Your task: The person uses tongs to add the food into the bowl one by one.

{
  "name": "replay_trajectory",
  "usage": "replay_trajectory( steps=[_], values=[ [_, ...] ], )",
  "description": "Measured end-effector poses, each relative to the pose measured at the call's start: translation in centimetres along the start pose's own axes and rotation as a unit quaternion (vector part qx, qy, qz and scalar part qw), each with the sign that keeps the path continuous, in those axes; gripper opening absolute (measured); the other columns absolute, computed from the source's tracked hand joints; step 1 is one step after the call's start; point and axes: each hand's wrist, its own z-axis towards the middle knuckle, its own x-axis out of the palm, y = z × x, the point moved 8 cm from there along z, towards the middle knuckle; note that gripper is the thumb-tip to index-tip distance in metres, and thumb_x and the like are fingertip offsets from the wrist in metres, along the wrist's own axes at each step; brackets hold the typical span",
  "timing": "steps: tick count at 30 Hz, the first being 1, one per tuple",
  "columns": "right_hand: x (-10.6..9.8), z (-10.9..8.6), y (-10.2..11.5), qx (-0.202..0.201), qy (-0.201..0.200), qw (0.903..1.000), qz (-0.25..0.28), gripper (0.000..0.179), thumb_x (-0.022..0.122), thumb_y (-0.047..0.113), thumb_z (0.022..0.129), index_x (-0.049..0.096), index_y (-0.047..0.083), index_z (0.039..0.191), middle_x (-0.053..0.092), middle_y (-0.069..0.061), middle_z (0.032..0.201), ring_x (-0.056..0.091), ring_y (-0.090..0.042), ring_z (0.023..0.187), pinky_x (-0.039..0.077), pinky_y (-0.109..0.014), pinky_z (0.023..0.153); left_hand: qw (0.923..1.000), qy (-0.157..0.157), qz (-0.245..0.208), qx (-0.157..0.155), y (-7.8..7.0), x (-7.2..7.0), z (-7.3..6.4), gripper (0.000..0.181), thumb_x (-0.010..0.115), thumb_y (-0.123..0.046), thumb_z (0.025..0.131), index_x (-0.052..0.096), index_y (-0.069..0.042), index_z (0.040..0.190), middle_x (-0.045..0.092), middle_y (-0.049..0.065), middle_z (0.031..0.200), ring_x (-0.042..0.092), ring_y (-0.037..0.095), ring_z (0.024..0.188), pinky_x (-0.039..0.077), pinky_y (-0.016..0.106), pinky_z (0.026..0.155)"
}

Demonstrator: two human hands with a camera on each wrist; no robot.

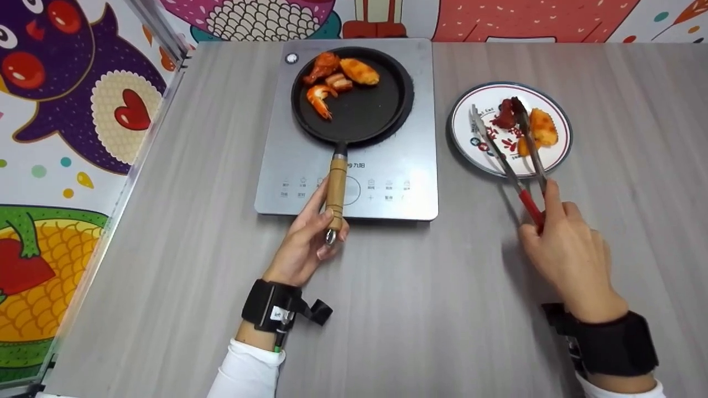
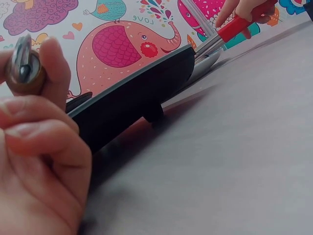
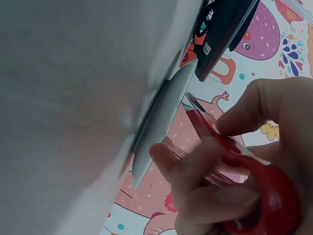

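Note:
My left hand (image 1: 304, 237) grips the wooden handle (image 1: 336, 190) of a small black frying pan (image 1: 370, 113); its metal end ring shows in the left wrist view. In the pan lie a shrimp (image 1: 319, 100), a drumstick (image 1: 322, 66), a layered meat piece (image 1: 339, 83) and an orange-yellow oval piece (image 1: 359, 72). My right hand (image 1: 572, 257) holds red-handled metal tongs (image 1: 532, 210), their arms spread over a round plate (image 1: 462, 141). The right tong tip overlaps a dark red meat piece (image 1: 504, 115). Right of it sit orange-yellow pieces (image 1: 543, 128).
The pan stands on a silver induction cooker (image 1: 387, 182), whose dark side (image 2: 132, 103) shows in the left wrist view. Grey wood-grain table (image 1: 415, 309) surrounds it. Cartoon-printed panels (image 1: 536, 19) stand behind and at the left, with a metal rail (image 1: 127, 188) along the left edge.

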Motion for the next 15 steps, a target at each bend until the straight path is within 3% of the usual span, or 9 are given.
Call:
replay_trajectory(
  steps=[9,15],
  values=[
    [-1.2,-0.2,-0.2,-0.027,-0.069,0.9971,0.016,0.052,0.050,0.013,0.071,0.047,0.001,0.121,0.048,-0.013,0.067,0.043,-0.033,0.046,0.033,-0.050,0.038,1.0000,0.002,-0.001,0.004,-0.1,0.0,0.0,0.056,0.045,-0.015,0.093,0.023,-0.033,0.141,0.056,0.009,0.074,0.047,0.012,0.056,0.030,0.016,0.037],
    [-1.4,-0.3,-0.5,-0.037,-0.079,0.9958,0.026,0.053,0.049,0.011,0.073,0.048,0.001,0.125,0.047,-0.013,0.067,0.041,-0.030,0.046,0.033,-0.049,0.040,1.0000,-0.002,0.003,-0.002,0.0,0.1,0.0,0.056,0.046,-0.016,0.093,0.023,-0.033,0.140,0.056,0.009,0.075,0.048,0.012,0.057,0.031,0.016,0.038]
  ],
)
